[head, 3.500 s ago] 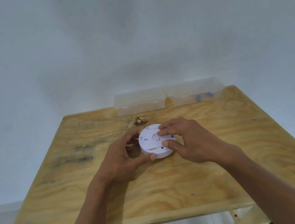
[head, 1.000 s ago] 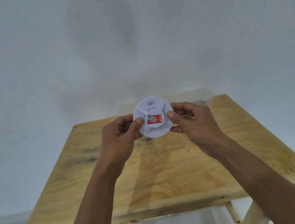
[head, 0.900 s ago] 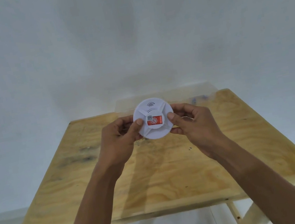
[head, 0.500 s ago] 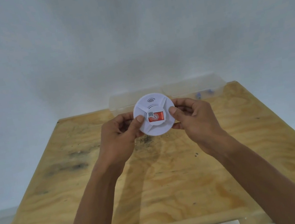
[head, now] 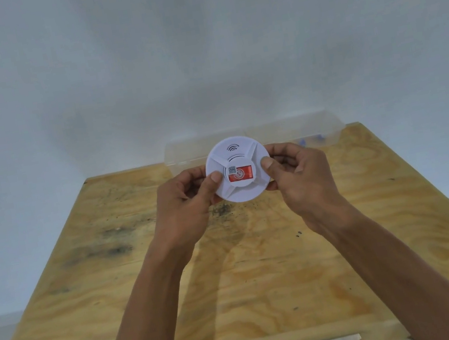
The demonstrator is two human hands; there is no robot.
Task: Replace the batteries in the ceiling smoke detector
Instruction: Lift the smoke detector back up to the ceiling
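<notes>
A round white smoke detector (head: 235, 156) with a red sticker at its centre is held up above the wooden table (head: 235, 272), its face turned toward me. My left hand (head: 183, 204) grips its left edge, thumb on the front. My right hand (head: 299, 177) grips its right edge the same way. Its back side is hidden.
Two clear plastic boxes (head: 327, 130) stand along the table's far edge against the white wall; small blue items show in the right one. The table's front edge lies near the bottom of the view.
Both hands lifted the detector off the table and turned it face toward me. Over the last second it has stayed held, with only slight camera shift.
</notes>
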